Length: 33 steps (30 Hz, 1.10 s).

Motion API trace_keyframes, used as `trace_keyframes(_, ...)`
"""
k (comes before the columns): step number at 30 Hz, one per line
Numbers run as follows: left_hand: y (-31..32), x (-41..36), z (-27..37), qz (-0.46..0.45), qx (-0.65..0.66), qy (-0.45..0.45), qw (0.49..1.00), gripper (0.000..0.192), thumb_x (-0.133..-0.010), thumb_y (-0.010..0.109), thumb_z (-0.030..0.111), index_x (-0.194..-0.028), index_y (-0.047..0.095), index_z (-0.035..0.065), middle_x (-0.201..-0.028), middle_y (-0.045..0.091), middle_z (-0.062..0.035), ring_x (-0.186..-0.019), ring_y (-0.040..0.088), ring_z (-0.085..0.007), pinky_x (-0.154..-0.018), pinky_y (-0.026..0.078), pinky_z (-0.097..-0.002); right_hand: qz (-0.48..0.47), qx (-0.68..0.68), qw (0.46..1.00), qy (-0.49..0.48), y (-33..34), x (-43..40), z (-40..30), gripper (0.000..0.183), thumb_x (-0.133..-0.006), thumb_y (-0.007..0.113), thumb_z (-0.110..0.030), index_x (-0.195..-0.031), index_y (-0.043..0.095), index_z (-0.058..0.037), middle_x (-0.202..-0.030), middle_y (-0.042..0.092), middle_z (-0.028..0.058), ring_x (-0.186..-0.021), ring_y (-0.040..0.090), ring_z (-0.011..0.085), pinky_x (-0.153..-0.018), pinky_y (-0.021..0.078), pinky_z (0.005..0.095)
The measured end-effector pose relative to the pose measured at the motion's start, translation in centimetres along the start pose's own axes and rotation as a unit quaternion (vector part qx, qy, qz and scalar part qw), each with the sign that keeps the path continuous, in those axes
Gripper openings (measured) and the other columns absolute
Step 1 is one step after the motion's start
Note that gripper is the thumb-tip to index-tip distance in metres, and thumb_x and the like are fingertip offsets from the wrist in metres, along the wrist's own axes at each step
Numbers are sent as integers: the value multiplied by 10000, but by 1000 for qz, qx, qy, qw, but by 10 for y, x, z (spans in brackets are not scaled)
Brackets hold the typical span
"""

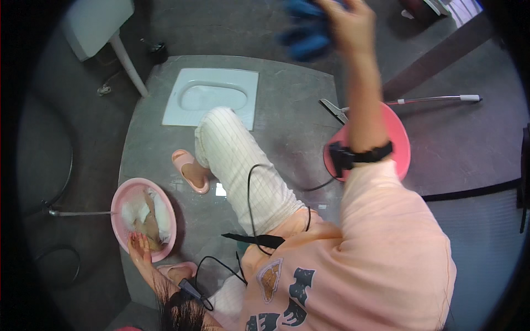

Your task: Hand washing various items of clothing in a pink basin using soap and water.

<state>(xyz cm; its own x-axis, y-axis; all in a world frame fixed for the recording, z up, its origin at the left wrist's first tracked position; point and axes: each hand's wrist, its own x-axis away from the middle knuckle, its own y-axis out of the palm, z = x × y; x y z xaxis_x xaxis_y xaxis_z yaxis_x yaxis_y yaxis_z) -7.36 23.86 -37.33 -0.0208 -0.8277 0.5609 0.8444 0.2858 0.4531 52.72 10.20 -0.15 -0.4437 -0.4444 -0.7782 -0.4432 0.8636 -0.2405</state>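
Note:
My left hand (pixel 141 250) lies over the near rim of a pink plastic basin (pixel 171 211), its fingers extended inside. Wet white and brownish cloth (pixel 159 219) lies in water and foam in the basin, beneath a tap spout (pixel 85 213). Raised at the top of the view, my right hand (pixel 348 18) holds a blue item (pixel 306 39), too blurred to name. A black strap with a device circles the right forearm, above a pink bucket or basin (pixel 399 128) partly hidden by that arm.
A white squat toilet (pixel 169 109) is set in the grey tiled floor ahead. A floor squeegee (pixel 434 99) lies by the pink container. The white washbasin (pixel 99 25) has a drainpipe at upper left. Black cables hang across my lap. Pink slippers (pixel 198 186) are on my feet.

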Motion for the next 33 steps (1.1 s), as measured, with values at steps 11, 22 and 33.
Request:
trace_keyframes(11,7,6,-41,-15,-20,-4,1000,212,-823,535,270,-867,527,63,-767,559,-63,-674,569,-185,-576,498,-269,-262,458,806,268,-220,100,151,639,-735,636,-406,-1185,467,16,-1131,528,217,-1064,511,266,-884,389,324)
trace_keyframes(22,-44,-3,-70,241,83,17,967,223,-823,532,153,-1015,529,40,-844,531,-62,-785,542,-223,-696,483,-325,-688,-99,718,-40,341,166,-83,277,-834,522,-158,-1047,556,17,-1036,595,138,-959,564,203,-822,430,305)
trace_keyframes(33,-51,-146,-23,254,-455,150,840,435,-724,611,146,-1129,517,16,-1094,538,-201,-1028,512,-331,-884,400,-368,-739,0,673,-21,623,467,-1,304,-766,502,-132,-1013,579,28,-1020,584,197,-939,560,329,-848,426,347)
